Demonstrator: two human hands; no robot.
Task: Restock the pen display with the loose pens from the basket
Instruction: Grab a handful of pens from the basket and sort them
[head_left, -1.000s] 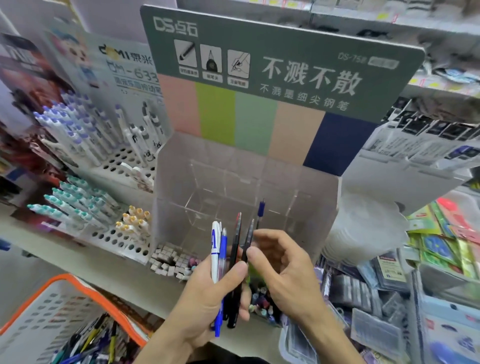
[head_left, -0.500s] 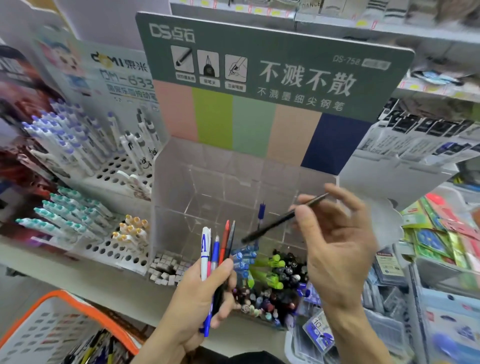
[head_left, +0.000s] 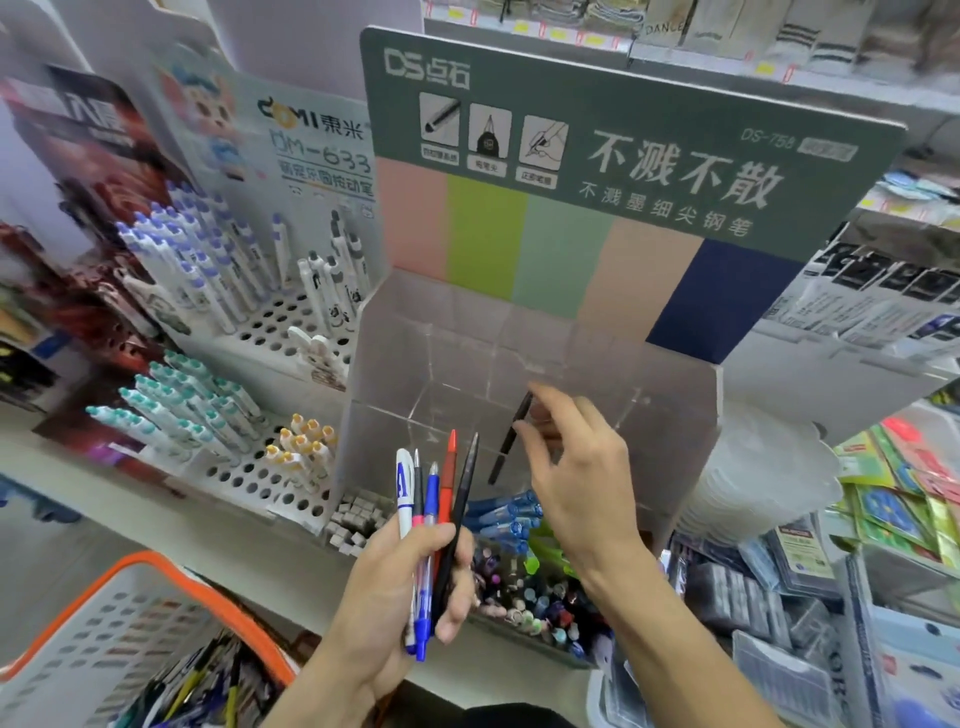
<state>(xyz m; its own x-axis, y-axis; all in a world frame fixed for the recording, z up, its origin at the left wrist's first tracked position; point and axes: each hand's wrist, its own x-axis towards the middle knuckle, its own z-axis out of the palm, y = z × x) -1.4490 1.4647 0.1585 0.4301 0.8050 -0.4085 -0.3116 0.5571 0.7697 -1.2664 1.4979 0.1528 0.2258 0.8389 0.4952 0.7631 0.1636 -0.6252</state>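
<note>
My left hand (head_left: 395, 587) grips a bunch of several pens (head_left: 434, 499), white, black, blue, red and dark ones, tips up, in front of the clear acrylic pen display (head_left: 457, 364). My right hand (head_left: 576, 467) reaches into the display and pinches a thin black pen (head_left: 509, 441) at its upper end, the pen pointing down into a compartment. The display carries a green header card (head_left: 623, 156) with colour stripes. The white basket with an orange rim (head_left: 130, 623) sits at the lower left and holds several loose pens (head_left: 208, 686).
White peg racks with blue-capped pens (head_left: 208, 260) and teal-capped pens (head_left: 171, 410) stand to the left. A low box of mixed pens and caps (head_left: 530, 587) sits below the display. Packaged stationery (head_left: 831, 597) fills the right. The shelf edge (head_left: 156, 525) runs along the front.
My right hand swung the black pen from a slant in the air to point down inside the display. My left hand kept the bunch of pens, nearly still.
</note>
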